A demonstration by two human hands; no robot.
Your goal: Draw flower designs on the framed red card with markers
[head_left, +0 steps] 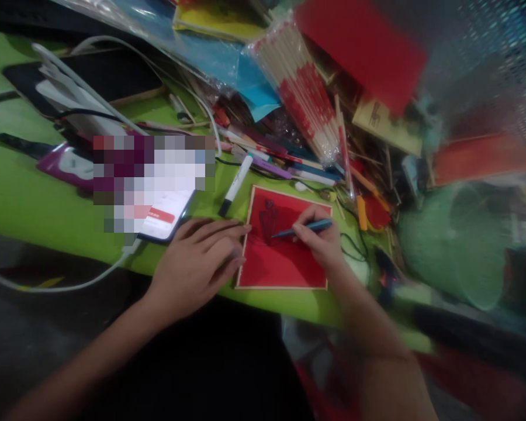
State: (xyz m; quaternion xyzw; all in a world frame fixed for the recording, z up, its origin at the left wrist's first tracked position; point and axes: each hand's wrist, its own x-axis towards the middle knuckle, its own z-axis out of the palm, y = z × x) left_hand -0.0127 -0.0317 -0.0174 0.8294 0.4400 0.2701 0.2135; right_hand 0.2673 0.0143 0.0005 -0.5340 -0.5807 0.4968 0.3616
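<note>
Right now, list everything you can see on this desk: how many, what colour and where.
table: one, green, under everything
red card: one, red with a pale border and a dark drawing, at the front edge
pen: one, blue, tip on the card
marker: one, white with a black cap, just up and left of the card
phone: one, lit screen, left of the card
cable: one, white, running off the phone's near end
stick bundle: one, white and red, clear wrap, behind the card
pens and pencils: many, mixed colours, heaped behind the card
paper sheets: several, red, blue, yellow, at the back
left hand: flat, fingertips on the card's left edge
right hand: gripping the pen
</note>
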